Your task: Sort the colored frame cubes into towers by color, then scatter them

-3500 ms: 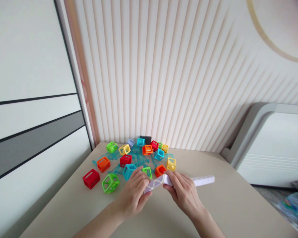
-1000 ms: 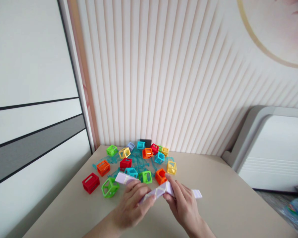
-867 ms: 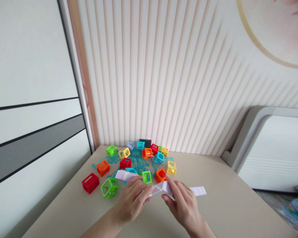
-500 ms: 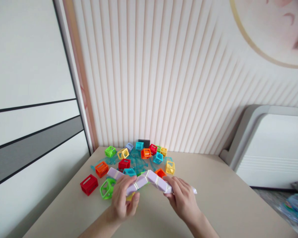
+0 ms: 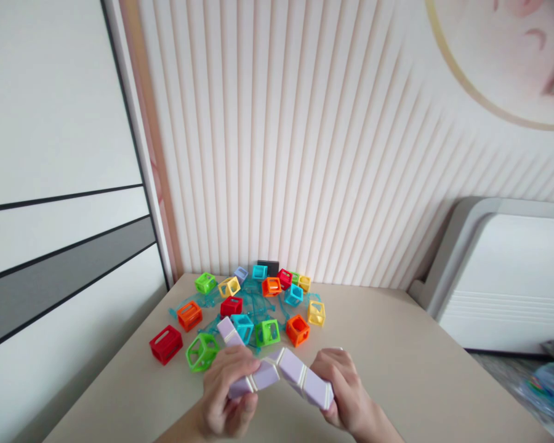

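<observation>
Since the earlier frames, the lilac-and-white segmented plastic twist puzzle (image 5: 277, 373) has gone from a long, nearly straight strip to a kinked zigzag, and both hands have drawn closer to the near edge of the desk (image 5: 410, 369). The left hand (image 5: 226, 400) is closed round the puzzle's left part, fingers curled over the top and thumb beneath, with one short end (image 5: 228, 330) poking up and away toward the scattered pieces. The right hand (image 5: 344, 394) grips the right part, fingers wrapped over the end segments. The puzzle sits held above the desk, near the front edge and roughly central.

The step in hand looks like folding the chain, segment by segment, into a shape. The next move probably calls for holding one side steady while rotating a neighbouring wedge at its joint (a small, firm wrist turn).

Behind, toward the far edge, lie hollow plastic cubes: a red one (image 5: 166, 344), a green one (image 5: 202, 352), an orange one (image 5: 298, 330), a yellow one (image 5: 316, 312).
</observation>
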Action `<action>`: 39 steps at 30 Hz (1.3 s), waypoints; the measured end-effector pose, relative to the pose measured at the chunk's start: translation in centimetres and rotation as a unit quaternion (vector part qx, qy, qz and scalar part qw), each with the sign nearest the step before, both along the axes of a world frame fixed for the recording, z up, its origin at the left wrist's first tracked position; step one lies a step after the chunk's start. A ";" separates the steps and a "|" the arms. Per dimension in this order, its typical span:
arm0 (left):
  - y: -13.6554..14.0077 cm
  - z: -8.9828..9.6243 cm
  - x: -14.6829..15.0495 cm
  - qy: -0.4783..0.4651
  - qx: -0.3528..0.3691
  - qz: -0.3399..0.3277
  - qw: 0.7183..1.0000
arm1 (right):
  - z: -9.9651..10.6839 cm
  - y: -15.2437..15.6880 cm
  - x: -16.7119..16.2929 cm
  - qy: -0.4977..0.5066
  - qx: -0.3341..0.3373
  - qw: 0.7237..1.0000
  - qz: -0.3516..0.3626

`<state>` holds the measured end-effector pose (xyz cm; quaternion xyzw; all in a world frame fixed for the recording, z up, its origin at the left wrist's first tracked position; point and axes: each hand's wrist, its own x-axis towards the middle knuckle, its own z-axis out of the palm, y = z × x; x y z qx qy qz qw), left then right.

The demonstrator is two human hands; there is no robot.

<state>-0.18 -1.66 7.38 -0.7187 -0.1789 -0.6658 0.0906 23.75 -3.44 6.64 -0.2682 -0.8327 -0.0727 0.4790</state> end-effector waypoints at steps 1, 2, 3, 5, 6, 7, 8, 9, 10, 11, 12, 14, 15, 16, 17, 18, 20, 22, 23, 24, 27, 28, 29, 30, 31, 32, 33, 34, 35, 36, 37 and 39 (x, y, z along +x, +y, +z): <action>-0.2 0.4 0.1 0.000 -0.004 -0.005 1.000 | 0.1 0.1 0.1 0.000 0.010 1.000 0.005; -0.3 1.0 0.1 0.005 -0.007 -0.012 1.000 | 0.3 0.2 0.3 -0.001 0.022 1.000 0.009; -0.2 1.7 0.2 0.015 -0.008 -0.020 1.000 | 0.6 0.3 0.4 -0.001 0.035 0.999 0.010; 0.2 3.5 0.3 0.048 -0.022 -0.034 0.998 | 1.5 0.8 0.7 0.002 0.046 0.999 -0.009; 0.7 4.6 0.4 0.066 -0.045 -0.033 0.996 | 2.1 1.1 0.8 0.006 0.037 0.999 -0.028; 1.2 5.8 0.5 0.087 -0.092 -0.026 0.992 | 2.9 1.4 0.8 0.013 0.011 0.998 -0.054; 1.9 7.1 0.6 0.102 -0.160 -0.024 0.981 | 3.7 1.8 0.6 0.022 -0.030 0.996 -0.086; 2.6 8.4 0.8 0.113 -0.230 -0.021 0.966 | 4.7 2.2 0.3 0.034 -0.081 0.989 -0.119; 3.3 9.7 1.0 0.116 -0.283 -0.010 0.952 | 5.8 2.6 -0.1 0.053 -0.139 0.977 -0.152; 4.0 10.8 1.2 0.101 -0.318 0.009 0.943 | 6.8 3.1 -0.6 0.077 -0.189 0.963 -0.176; 4.6 11.8 1.5 0.081 -0.342 0.020 0.936 | 7.9 3.6 -1.1 0.101 -0.223 0.951 -0.190; 5.4 13.2 2.0 0.023 -0.372 0.028 0.927 | 9.6 4.5 -2.2 0.145 -0.251 0.938 -0.193; 5.6 13.6 2.3 -0.009 -0.380 0.026 0.924 | 10.3 5.0 -2.7 0.164 -0.251 0.936 -0.184; 5.8 13.8 2.4 -0.040 -0.384 0.022 0.922 | 10.8 5.4 -3.0 0.181 -0.248 0.936 -0.170; 5.8 13.8 2.5 -0.063 -0.382 0.019 0.922 | 11.1 5.7 -3.3 0.196 -0.243 0.937 -0.156; 5.9 13.7 2.4 -0.075 -0.375 0.018 0.924 | 11.3 6.0 -3.5 0.211 -0.239 0.937 -0.144; 6.1 13.0 1.8 -0.057 -0.336 0.034 0.939 | 11.3 6.3 -3.6 0.246 -0.245 0.929 -0.127; 6.7 12.3 0.6 0.009 -0.254 0.082 0.964 | 11.1 6.5 -3.5 0.280 -0.267 0.915 -0.114; 7.1 11.9 -0.1 0.051 -0.201 0.111 0.972 | 11.1 6.5 -3.3 0.295 -0.283 0.907 -0.103; 7.6 11.6 -0.7 0.090 -0.158 0.137 0.974 | 11.1 6.5 -3.2 0.306 -0.302 0.899 -0.087; 8.7 11.0 -2.2 0.162 -0.104 0.173 0.966 | 11.5 6.4 -2.9 0.312 -0.364 0.876 -0.039; 8.9 10.9 -2.4 0.167 -0.099 0.178 0.965 | 11.6 6.3 -2.8 0.309 -0.383 0.870 -0.029; 8.9 10.9 -2.5 0.162 -0.096 0.181 0.965 | 11.7 6.2 -2.7 0.304 -0.399 0.865 -0.024; 8.7 10.9 -2.4 0.151 -0.094 0.181 0.967 | 11.8 6.0 -2.7 0.297 -0.410 0.862 -0.022; 8.5 10.9 -2.3 0.133 -0.096 0.178 0.970 | 11.8 5.9 -2.7 0.292 -0.417 0.861 -0.022; 8.1 10.9 -2.1 0.111 -0.104 0.172 0.973 | 11.7 5.8 -2.7 0.287 -0.419 0.861 -0.021; 7.7 11.0 -1.8 0.089 -0.115 0.164 0.976 | 11.7 5.7 -2.8 0.283 -0.418 0.863 -0.020; 7.3 11.0 -1.6 0.068 -0.129 0.155 0.977 | 11.6 5.6 -2.8 0.280 -0.412 0.867 -0.022; 7.0 11.1 -1.4 0.050 -0.148 0.139 0.978 | 11.4 5.6 -2.9 0.278 -0.401 0.872 -0.029; 6.6 11.1 -1.2 0.032 -0.174 0.115 0.977 | 11.3 5.6 -3.0 0.274 -0.383 0.881 -0.043; 6.3 11.2 -1.0 0.012 -0.207 0.083 0.975 | 11.1 5.6 -3.0 0.268 -0.359 0.892 -0.065; 5.9 11.2 -0.7 -0.030 -0.281 0.007 0.959 | 10.9 5.6 -3.0 0.248 -0.299 0.913 -0.121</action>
